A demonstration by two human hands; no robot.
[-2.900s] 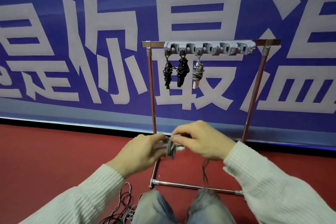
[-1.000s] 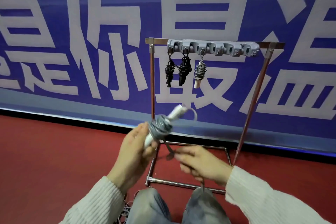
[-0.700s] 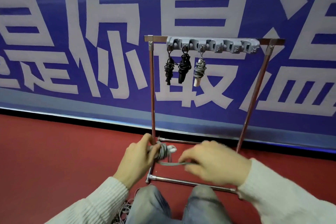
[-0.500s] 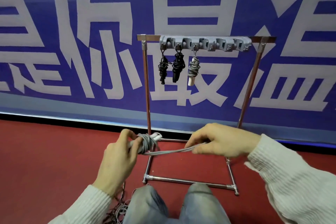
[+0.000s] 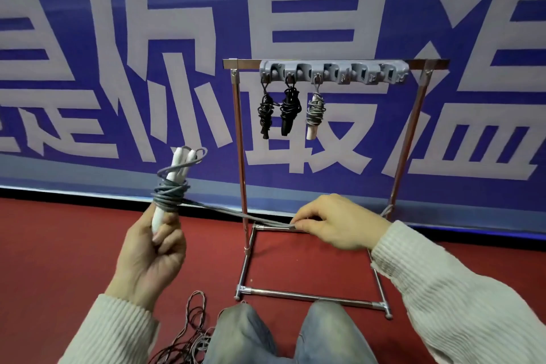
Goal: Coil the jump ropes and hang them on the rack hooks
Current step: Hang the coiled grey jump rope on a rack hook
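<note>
Above my hands, three coiled ropes (image 5: 291, 111) hung on the metal rack (image 5: 240, 156); my left hand (image 5: 150, 251) gripped the white-handled grey jump rope (image 5: 170, 192), right hand (image 5: 336, 224) pinching its tail, more tangled cords (image 5: 189, 334) waiting below.

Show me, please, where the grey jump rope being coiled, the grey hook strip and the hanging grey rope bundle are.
grey jump rope (image 5: 169, 193): head view, on the coils wound round its white handles.
grey hook strip (image 5: 334, 71): head view, on the strip's middle.
hanging grey rope bundle (image 5: 315, 112): head view, on its wrapped coils.
</note>
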